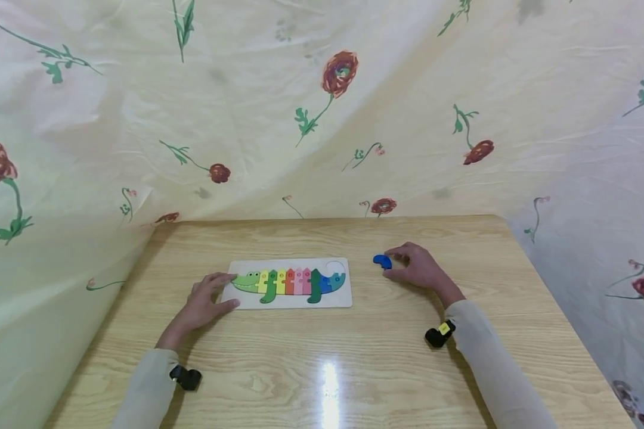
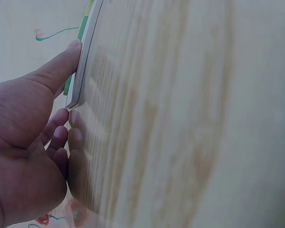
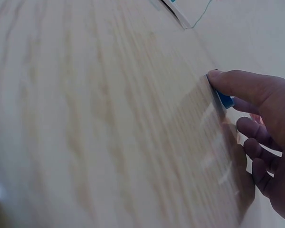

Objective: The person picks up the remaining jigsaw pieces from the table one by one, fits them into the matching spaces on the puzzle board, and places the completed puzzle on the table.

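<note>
A wooden crocodile puzzle board [image 1: 290, 302] lies flat, with colored pieces set along the animal's body. At its left end my left hand [image 1: 206, 301] holds the board, thumb at the near corner and index finger by the green head [image 1: 245, 282]. The thumb [image 2: 61, 66] lies against the board's edge in the left wrist view, the other fingers bent low at the table. To the right of the board, my right hand [image 1: 415, 267] pinches a curved blue puzzle piece [image 1: 381, 260] between thumb and index finger. Its remaining fingers curl loosely in the right wrist view.
The light wood table [image 1: 279, 363] carries the board, and a bright reflection shows near its front. Flowered cloth [image 1: 268, 119] hangs behind the table and at both sides. An outlined curved recess [image 1: 335, 267] shows above the crocodile's blue tail.
</note>
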### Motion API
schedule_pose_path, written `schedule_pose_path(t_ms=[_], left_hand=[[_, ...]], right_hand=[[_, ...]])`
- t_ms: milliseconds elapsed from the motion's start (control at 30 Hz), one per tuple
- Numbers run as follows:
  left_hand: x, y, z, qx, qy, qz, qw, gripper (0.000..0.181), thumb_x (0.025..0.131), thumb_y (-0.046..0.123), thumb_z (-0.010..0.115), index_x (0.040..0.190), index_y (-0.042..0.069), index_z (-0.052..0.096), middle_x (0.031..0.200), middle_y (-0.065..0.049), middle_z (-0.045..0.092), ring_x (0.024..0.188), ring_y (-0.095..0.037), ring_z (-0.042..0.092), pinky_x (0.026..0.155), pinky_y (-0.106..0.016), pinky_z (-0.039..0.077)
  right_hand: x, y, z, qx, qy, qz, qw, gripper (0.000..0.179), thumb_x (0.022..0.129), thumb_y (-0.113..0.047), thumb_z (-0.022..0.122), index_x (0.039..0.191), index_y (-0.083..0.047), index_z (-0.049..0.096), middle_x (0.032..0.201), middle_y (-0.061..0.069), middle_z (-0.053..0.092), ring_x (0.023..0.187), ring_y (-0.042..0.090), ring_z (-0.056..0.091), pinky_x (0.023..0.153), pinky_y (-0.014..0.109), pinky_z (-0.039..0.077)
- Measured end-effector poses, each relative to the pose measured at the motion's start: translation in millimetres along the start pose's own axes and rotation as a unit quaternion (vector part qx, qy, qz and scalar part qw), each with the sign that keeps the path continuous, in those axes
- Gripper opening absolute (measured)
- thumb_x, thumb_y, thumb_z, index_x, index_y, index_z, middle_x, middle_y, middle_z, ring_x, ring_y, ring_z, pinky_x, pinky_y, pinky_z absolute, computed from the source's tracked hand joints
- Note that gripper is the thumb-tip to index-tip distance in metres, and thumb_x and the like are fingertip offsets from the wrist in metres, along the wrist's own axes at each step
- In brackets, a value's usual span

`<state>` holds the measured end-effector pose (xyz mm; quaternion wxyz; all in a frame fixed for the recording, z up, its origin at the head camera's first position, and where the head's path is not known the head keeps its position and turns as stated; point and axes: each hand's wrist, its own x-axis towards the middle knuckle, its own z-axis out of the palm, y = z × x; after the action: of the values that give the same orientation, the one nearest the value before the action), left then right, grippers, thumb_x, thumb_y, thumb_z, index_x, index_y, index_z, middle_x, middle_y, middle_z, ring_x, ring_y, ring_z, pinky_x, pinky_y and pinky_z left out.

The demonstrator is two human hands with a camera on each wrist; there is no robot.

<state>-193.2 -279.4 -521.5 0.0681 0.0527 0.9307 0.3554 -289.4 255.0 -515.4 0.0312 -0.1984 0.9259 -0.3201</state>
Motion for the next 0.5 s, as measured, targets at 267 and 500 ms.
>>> schedule_pose_path(t_ms=[267, 500], left_hand=[[1.2, -1.4, 0.9, -0.001, 0.002, 0.002, 1.0000, 0.067, 0.091, 0.031, 0.079, 0.150, 0.015, 0.051, 0.158, -0.024, 0.033, 0.136, -0.049, 0.027, 0.105, -0.067, 0.021], [0.7, -0.5, 0.8, 0.000, 0.003, 0.001, 1.0000, 0.067, 0.091, 0.029, 0.079, 0.150, 0.015, 0.051, 0.158, -0.023, 0.034, 0.136, -0.048, 0.027, 0.105, -0.067, 0.021]], right_hand=[[1.3, -0.8, 2.2, -0.011, -0.002, 0.004, 0.9999, 0.051, 0.083, -0.032, 0.086, 0.122, -0.004, 0.073, 0.101, 0.010, 0.065, 0.088, 0.023, 0.055, 0.078, 0.037, 0.046], [2.5, -2.3, 1.1, -0.024, -0.006, 0.001, 0.9997, 0.047, 0.083, -0.033, 0.086, 0.119, -0.004, 0.074, 0.100, 0.008, 0.065, 0.087, 0.023, 0.056, 0.077, 0.037, 0.047]])
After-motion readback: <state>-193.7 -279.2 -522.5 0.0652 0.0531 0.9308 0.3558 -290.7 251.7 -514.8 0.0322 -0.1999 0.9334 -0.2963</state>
